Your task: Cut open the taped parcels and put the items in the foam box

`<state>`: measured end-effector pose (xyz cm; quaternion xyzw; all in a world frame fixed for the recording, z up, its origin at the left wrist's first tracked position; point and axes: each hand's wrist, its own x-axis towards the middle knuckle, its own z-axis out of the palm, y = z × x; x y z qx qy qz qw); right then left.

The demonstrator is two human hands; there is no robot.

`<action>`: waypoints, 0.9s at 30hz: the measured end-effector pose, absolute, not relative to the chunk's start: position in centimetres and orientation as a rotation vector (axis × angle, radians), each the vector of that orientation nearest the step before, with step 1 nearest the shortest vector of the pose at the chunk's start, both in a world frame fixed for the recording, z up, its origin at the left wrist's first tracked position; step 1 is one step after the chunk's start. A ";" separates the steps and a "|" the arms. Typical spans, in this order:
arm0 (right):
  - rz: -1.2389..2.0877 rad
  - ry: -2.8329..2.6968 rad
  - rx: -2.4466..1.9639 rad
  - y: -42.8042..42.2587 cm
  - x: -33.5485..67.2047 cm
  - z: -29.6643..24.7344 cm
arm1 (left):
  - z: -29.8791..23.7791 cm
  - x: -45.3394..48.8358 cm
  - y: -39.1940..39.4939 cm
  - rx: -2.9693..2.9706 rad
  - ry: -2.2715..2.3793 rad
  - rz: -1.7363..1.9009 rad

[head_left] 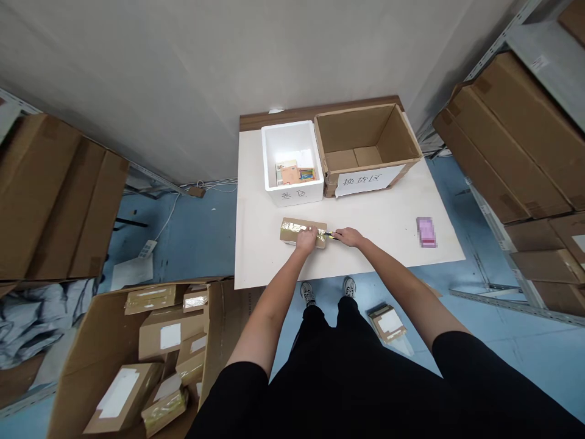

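A small taped cardboard parcel (295, 231) lies on the white table (384, 244) in front of me. My left hand (306, 239) rests closed on the parcel's near right part, holding it down. My right hand (348, 236) is closed around a small dark tool (331, 235) with a yellow part, whose tip touches the parcel's right end. I cannot make out what kind of tool it is.
Behind the parcel stand a white foam box (292, 190) holding small items and an open brown carton (365, 143) with a paper label. A pink object (426, 232) lies at the table's right. A large carton (137, 360) of parcels sits on the floor at left; shelves with cartons flank both sides.
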<state>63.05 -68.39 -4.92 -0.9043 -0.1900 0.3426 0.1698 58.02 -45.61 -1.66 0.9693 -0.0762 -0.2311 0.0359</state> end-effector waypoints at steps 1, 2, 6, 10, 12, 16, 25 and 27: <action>1.014 -0.534 -2.544 -68.5 63.1 -4.8 | -1.6 58.1 -45.6 2.977 -0.229 -0.720; 1.055 -0.522 -2.513 -68.6 63.2 -4.7 | -1.6 58.1 -45.6 2.976 -0.226 -0.728; 1.134 -0.474 -2.432 -68.7 63.1 -4.6 | -1.4 58.0 -45.6 2.967 -0.222 -0.744; 1.138 -0.501 -2.453 -68.7 63.1 -4.6 | -1.3 57.9 -45.6 2.961 -0.211 -0.751; 1.134 -0.532 -2.492 -68.8 63.3 -4.4 | -1.2 57.9 -45.6 2.961 -0.206 -0.755; 1.056 -0.565 -2.588 -68.6 63.7 -3.9 | -1.0 58.0 -45.6 2.960 -0.208 -0.747; 1.032 -0.746 -2.662 -67.8 65.7 -4.3 | -1.9 58.1 -45.6 2.943 -0.195 -0.755; 1.026 -0.770 -2.658 -68.2 65.8 -4.5 | -2.0 58.2 -45.6 2.941 -0.194 -0.755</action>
